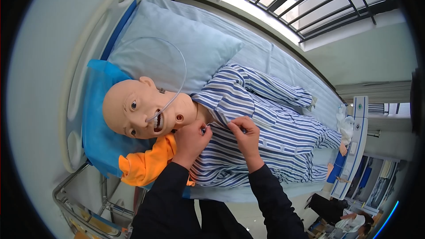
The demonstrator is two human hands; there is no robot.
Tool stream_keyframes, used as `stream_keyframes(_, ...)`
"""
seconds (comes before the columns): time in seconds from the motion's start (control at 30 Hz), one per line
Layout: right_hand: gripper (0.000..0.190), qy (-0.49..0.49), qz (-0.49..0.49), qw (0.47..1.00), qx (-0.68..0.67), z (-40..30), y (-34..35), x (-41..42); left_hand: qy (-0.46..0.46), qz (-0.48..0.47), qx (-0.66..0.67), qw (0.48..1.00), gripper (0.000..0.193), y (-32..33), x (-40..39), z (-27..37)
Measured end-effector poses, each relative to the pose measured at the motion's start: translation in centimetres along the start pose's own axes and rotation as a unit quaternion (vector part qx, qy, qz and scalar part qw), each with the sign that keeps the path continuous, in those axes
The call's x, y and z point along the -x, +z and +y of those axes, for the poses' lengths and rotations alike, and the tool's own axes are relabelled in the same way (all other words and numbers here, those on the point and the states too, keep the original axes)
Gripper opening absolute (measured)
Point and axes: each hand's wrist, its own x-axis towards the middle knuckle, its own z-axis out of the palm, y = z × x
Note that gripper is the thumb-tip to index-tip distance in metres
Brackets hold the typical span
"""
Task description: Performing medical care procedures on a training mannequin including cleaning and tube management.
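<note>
A patient manikin (132,109) lies on a bed in a blue-and-white striped pajama shirt (232,103). A clear tube (184,69) runs from its nose and loops over the pillow. The mouth is open, and the front of the neck has a round hole. My left hand (192,139) is at the collar below the neck, its fingers pinched; what lies between them is hidden. With thumb and fingers, my right hand (245,134) grips the shirt's front edge at the upper chest. An orange cloth (149,162) lies beside the neck, partly behind my left hand.
A blue sheet (96,119) lies under the head, beside a light blue pillow (176,43). A metal-framed cart (86,199) stands at lower left. The footboard (357,146) has crumpled white plastic by it. Another person (345,217) is at lower right. Barred windows are above.
</note>
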Motion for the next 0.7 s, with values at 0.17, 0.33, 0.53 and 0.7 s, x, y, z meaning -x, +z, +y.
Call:
stream_keyframes(0.17,0.009,-0.109,-0.017,0.994,0.022,-0.9,0.4,0.9,0.096,0.002,-0.14,0.985,0.014,0.6,-1.2,-0.8)
stream_keyframes(0.33,0.019,-0.249,-0.082,0.94,0.219,-0.4,0.8,2.0,0.111,0.043,-0.166,0.979,0.021,0.9,-1.6,-0.7)
stream_keyframes(0.53,0.041,-0.27,-0.133,0.845,0.443,1.1,1.4,4.7,0.088,0.035,-0.051,0.994,0.039,0.4,0.0,-1.2)
stream_keyframes(0.7,0.054,-0.257,-0.109,0.884,0.374,1.8,-0.8,4.8,0.318,-0.042,-0.245,0.915,0.054,-0.4,1.7,-3.1)
